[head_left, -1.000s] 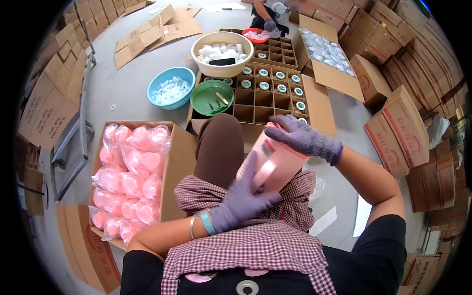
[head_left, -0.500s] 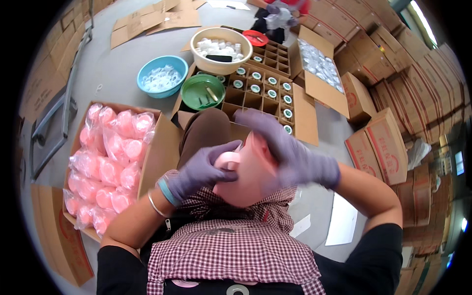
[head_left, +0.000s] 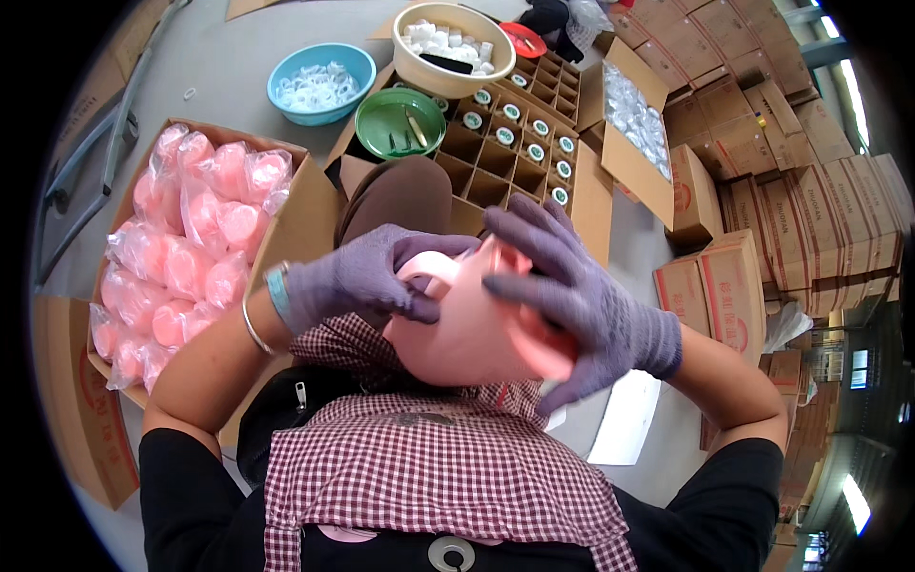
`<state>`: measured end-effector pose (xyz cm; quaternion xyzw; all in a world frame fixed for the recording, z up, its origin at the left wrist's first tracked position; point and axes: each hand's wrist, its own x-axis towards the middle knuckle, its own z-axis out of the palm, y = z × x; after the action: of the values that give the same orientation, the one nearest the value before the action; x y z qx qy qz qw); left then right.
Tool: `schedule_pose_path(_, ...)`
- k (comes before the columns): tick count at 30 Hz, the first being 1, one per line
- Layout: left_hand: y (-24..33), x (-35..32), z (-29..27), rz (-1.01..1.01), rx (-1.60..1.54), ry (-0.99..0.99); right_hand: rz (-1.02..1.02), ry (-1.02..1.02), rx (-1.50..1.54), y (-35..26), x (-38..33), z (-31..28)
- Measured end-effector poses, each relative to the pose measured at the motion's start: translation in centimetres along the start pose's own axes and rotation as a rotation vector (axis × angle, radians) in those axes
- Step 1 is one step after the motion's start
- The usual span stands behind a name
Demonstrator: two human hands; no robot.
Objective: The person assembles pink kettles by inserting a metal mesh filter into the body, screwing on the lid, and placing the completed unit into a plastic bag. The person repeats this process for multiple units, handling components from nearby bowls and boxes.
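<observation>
A pink jug (head_left: 448, 334) is held tilted above my lap, its open mouth turned toward the right. My left hand (head_left: 367, 272), in a purple-grey glove, is closed around the jug's looped handle. At the mouth, my gloved right hand (head_left: 581, 296) grips the rim, fingers spread across it and thumb at its lower edge. The jug's inside is mostly hidden by that hand. On my left stands a carton (head_left: 319, 214) of pink rounded pieces (head_left: 186, 262) in clear plastic bags.
Ahead, a divided carton (head_left: 457, 176) holds several white-topped items (head_left: 504, 135). Around it are a green basin (head_left: 381, 112) with small tools, a blue basin (head_left: 291, 110) of clear rings and a cream tub (head_left: 405, 67) of white parts. Stacked cartons (head_left: 810, 229) line the right.
The jug has turned so its mouth shows more to the right. My right hand has shifted down over the rim, fingers spread wider. The whole view has tilted slightly.
</observation>
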<state>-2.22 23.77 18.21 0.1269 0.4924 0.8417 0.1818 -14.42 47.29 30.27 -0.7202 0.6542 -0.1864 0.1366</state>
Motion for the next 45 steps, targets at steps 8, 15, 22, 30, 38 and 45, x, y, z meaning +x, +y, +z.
schedule_pose_path(8, -6.1, 1.8, 4.0, 0.202, 0.563, 0.714, 0.459, 0.197, 0.504, 5.0, -3.5, 4.4)
schedule_pose_path(15, -6.5, 5.6, -1.6, 0.142, 0.514, 0.606, 0.645, 0.557, 0.730, 6.2, -5.2, 5.3)
schedule_pose_path(22, -0.4, 7.3, -1.8, 0.367, 0.919, 0.370, 0.309, 0.538, 0.439, 5.5, -5.2, 5.4)
schedule_pose_path(30, -1.6, 5.5, -3.7, 0.211, 0.900, 0.585, 0.719, 0.496, 0.590, 21.4, 4.9, 3.0)
schedule_pose_path(38, -1.8, 5.9, -6.5, 0.241, 0.693, 0.476, 0.466, -0.214, -0.471, 43.6, 20.8, 20.4)
schedule_pose_path(45, -1.5, 7.2, -7.5, 0.281, 0.705, 0.489, 0.494, -0.356, -0.519, 45.2, 23.6, 23.0)
